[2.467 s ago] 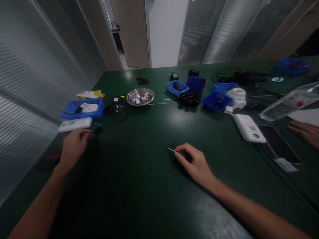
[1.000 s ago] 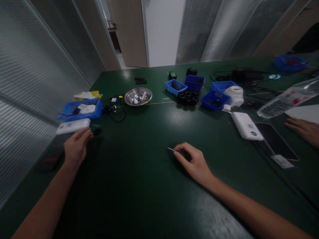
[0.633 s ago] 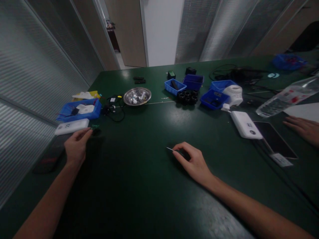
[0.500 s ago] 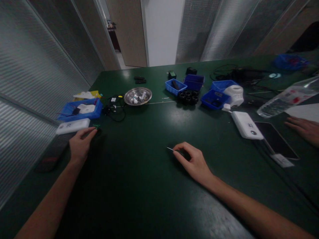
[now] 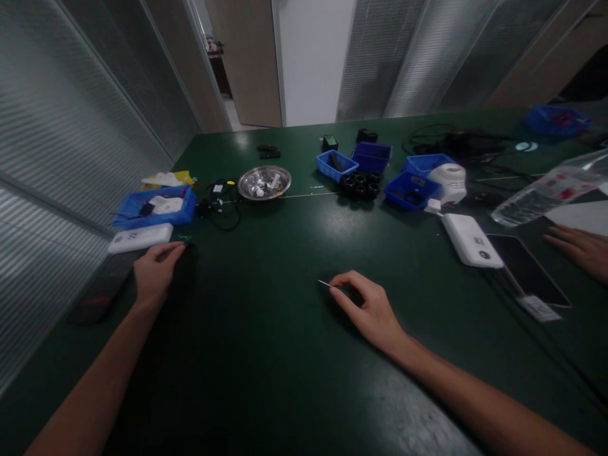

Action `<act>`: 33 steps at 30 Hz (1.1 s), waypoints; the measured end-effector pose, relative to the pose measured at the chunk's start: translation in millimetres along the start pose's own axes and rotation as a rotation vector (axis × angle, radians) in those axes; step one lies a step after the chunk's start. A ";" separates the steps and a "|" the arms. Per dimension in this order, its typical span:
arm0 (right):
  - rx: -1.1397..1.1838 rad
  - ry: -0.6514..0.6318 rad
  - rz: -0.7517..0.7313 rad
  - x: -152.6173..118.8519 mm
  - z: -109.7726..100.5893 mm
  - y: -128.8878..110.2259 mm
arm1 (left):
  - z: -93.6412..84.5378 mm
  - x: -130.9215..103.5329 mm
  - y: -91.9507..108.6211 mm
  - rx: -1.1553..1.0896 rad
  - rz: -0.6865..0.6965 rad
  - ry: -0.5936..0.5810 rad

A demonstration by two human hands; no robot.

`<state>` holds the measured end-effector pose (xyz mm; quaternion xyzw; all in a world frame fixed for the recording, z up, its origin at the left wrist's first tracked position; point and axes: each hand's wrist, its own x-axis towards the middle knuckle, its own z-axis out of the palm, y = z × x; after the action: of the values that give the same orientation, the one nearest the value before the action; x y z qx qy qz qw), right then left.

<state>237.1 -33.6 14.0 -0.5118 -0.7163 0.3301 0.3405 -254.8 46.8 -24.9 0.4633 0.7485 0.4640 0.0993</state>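
My left hand (image 5: 156,269) is at the left with thumb and fingers pinched together at a small dark piece (image 5: 189,244). A small green item (image 5: 183,237) lies just beyond those fingertips. Behind this hand sit a white power bank (image 5: 140,238) and a blue tray (image 5: 156,208) with parts in it. My right hand (image 5: 365,306) rests near the middle of the green table (image 5: 256,278), its thumb and forefinger pinching a thin metal rod (image 5: 323,283) that points left.
A steel bowl (image 5: 264,183) with small bits stands beyond, beside black cables (image 5: 223,206). Blue bins (image 5: 412,190), black rings (image 5: 361,187), a second power bank (image 5: 472,240), a phone (image 5: 528,269) and a bottle (image 5: 546,190) are rightward. Another person's hand (image 5: 579,247) lies at the right edge.
The small dark piece at my left fingertips now sits slightly apart from the green item. My right hand has hardly moved and keeps the rod.
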 end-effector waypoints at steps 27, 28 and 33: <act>-0.027 -0.021 -0.028 -1.0 -1.1 1.6 | 4.5 4.4 -1.2 -0.495 -0.133 0.133; -0.029 -0.019 -0.030 -1.0 -1.2 1.4 | 4.3 3.1 0.0 -0.504 -0.130 0.123; -0.035 -0.011 -0.025 -0.9 -0.8 -0.3 | 2.8 0.0 2.0 -0.470 -0.124 0.102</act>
<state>237.8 -34.5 14.6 -0.5067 -0.7302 0.3161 0.3317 -252.0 48.7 -24.9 0.3567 0.6511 0.6411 0.1946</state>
